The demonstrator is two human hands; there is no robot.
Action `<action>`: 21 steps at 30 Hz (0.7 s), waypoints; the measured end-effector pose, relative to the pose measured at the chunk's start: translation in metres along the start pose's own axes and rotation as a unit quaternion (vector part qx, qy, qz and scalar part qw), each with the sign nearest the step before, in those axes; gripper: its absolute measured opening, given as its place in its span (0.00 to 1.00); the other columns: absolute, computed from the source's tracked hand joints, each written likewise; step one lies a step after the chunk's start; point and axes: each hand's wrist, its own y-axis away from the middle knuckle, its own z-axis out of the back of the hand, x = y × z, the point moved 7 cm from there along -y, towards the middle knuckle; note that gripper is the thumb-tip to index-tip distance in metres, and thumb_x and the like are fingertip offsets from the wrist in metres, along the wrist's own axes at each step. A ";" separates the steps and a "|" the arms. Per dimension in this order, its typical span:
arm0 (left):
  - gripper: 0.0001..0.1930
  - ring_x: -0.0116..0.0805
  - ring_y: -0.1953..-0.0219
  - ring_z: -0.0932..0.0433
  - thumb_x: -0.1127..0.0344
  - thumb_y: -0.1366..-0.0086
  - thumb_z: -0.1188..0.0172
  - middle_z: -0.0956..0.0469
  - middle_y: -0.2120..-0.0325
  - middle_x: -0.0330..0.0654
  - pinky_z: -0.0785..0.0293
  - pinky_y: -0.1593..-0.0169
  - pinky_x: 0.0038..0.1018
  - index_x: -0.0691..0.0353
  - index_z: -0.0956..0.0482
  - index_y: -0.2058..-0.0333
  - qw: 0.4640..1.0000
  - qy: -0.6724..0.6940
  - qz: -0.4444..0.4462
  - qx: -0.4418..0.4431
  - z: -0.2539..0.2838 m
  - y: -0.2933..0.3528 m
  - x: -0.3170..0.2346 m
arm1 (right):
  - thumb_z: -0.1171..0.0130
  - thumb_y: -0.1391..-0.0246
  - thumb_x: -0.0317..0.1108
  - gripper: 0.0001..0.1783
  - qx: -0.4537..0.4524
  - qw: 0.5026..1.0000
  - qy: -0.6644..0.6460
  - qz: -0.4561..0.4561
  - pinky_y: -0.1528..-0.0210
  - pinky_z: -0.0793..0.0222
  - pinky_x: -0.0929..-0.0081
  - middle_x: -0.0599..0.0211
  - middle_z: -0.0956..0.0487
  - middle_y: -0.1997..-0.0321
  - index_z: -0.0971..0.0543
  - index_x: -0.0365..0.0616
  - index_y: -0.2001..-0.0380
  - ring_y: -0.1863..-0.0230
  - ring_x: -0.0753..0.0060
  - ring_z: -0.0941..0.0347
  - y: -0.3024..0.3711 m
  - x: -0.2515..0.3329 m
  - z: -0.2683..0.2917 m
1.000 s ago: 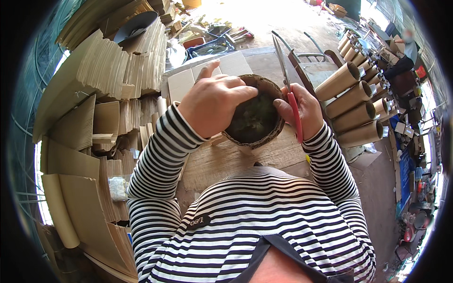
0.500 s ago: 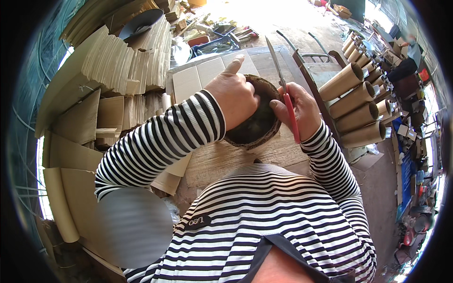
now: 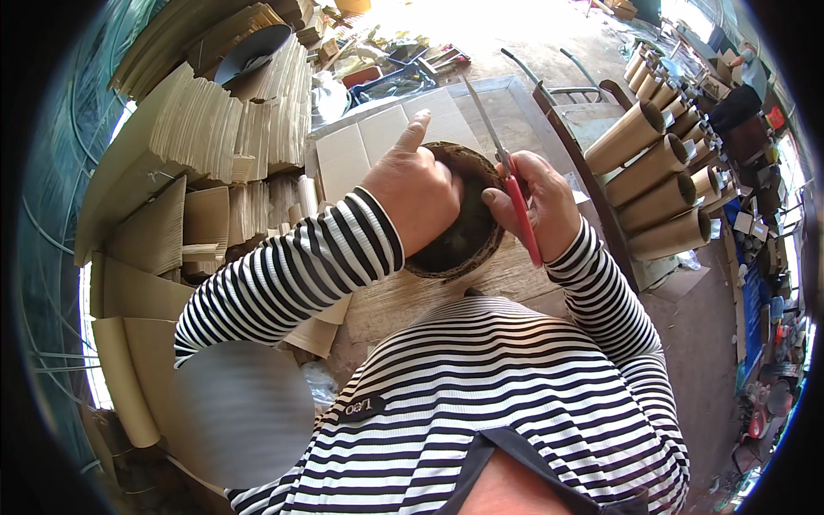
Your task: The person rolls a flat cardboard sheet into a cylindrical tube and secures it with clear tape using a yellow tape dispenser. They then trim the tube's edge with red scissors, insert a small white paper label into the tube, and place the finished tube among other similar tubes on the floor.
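Note:
A round brown cardboard tube (image 3: 463, 268) with a rough, layered rim stands in front of me, dark inside. My left hand (image 3: 414, 184) lies over its left rim, fingers curled into the opening and thumb sticking up; the fingertips are hidden. At the right rim, my right hand (image 3: 546, 206) holds red-handled scissors (image 3: 522, 219), blades pointing up and away. That thumb reaches over the tube's edge. Beneath the tube is a worn wooden tabletop (image 3: 403, 300), with flat cardboard sheets (image 3: 343, 154) beyond it.
Tall stacks of flat cardboard (image 3: 193, 129) rise on the left, with a dark round dish (image 3: 253, 53) on top. Several brown cardboard tubes (image 3: 648, 196) lie to the right. A blue crate (image 3: 395, 86) with clutter sits past the table. Another person (image 3: 751, 73) is at the far right.
The view has shifted slightly. The scissors and right hand have moved a little left and the blades lean more to the left. Both hands stay at the tube.

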 end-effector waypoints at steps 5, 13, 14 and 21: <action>0.09 0.39 0.68 0.18 0.66 0.40 0.42 0.20 0.79 0.39 0.57 0.25 0.61 0.57 0.14 0.74 0.999 -0.038 -0.001 -0.005 -0.001 -0.003 -0.004 | 0.28 0.49 0.38 0.20 -0.006 1.000 -0.006 0.024 0.63 0.32 0.72 0.59 0.28 0.70 0.25 0.36 0.60 0.69 0.66 0.32 0.000 0.000 -0.001; 0.09 0.36 0.66 0.20 0.67 0.42 0.42 0.24 0.80 0.36 0.55 0.26 0.59 0.54 0.14 0.77 0.998 0.037 0.041 -0.002 0.011 -0.002 -0.003 | 0.29 0.49 0.42 0.22 -0.004 1.000 -0.003 0.003 0.62 0.27 0.63 0.55 0.24 0.66 0.24 0.39 0.60 0.66 0.54 0.26 -0.002 -0.009 0.005; 0.07 0.37 0.65 0.20 0.68 0.42 0.42 0.24 0.79 0.37 0.53 0.26 0.58 0.54 0.15 0.75 0.998 0.046 0.050 -0.001 0.016 -0.002 -0.002 | 0.29 0.49 0.44 0.22 0.002 1.000 0.008 -0.003 0.62 0.25 0.60 0.53 0.23 0.64 0.24 0.40 0.60 0.64 0.50 0.23 -0.002 -0.011 0.006; 0.09 0.38 0.56 0.19 0.69 0.39 0.42 0.18 0.64 0.39 0.50 0.27 0.57 0.55 0.17 0.61 0.991 0.117 0.066 0.003 0.020 0.004 0.002 | 0.28 0.49 0.38 0.20 -0.004 1.000 -0.030 0.007 0.65 0.32 0.70 0.58 0.28 0.70 0.25 0.37 0.61 0.71 0.65 0.32 -0.004 -0.012 0.005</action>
